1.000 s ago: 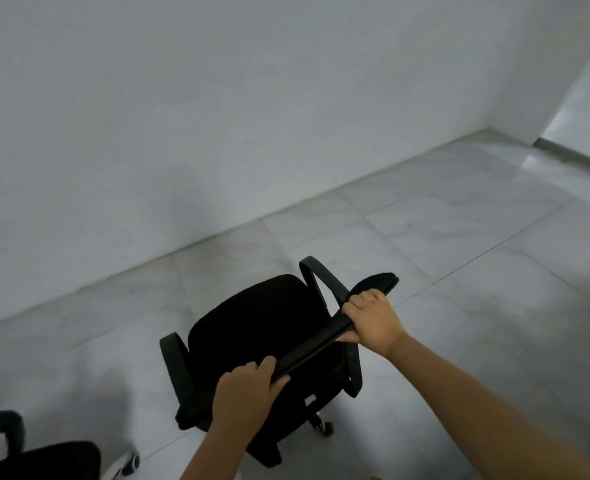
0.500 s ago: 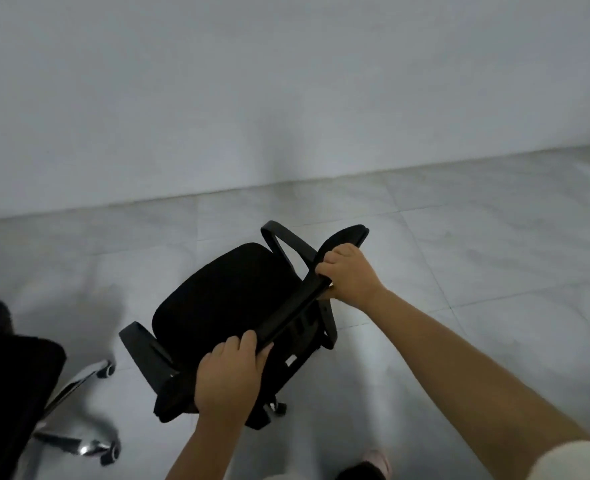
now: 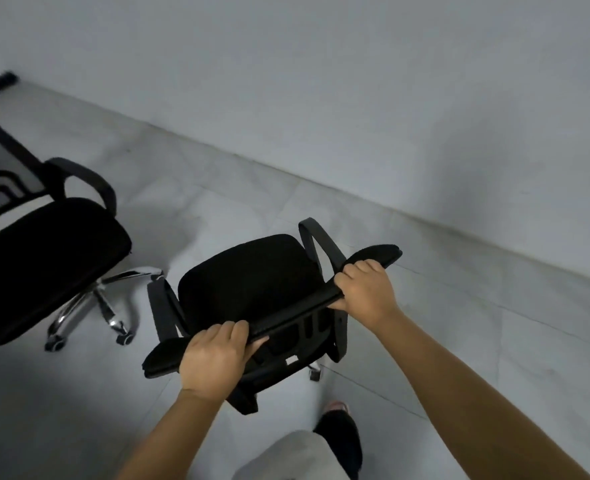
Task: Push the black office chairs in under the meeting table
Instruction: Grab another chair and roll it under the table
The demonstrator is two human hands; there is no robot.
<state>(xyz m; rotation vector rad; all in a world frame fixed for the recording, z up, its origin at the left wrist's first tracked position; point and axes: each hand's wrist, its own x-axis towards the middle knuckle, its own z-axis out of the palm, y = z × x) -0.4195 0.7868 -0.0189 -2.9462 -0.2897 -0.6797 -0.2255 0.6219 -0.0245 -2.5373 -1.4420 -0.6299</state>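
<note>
Pale grey floor tiles [image 3: 459, 341] run up to a plain white wall [image 3: 321, 81], which crosses the view on a slant. On the tiles stands a black office chair [image 3: 248, 282], seen from behind and above, its seat pointing toward the wall and an armrest curving up at each side. Both hands grasp the top edge of its backrest [image 3: 286, 317]: the left hand [image 3: 213, 358] has a closed grip near the left end, fingers curled over the rim, and the right hand [image 3: 366, 289] has a closed grip near the right end, thumb beneath the edge. To the left, near but apart, stands a second black office chair [image 3: 44, 258] with a mesh back and a chrome star base [image 3: 92, 310] on castors. At the bottom edge show a light trouser leg [image 3: 286, 455] and a dark shoe [image 3: 342, 434].
</note>
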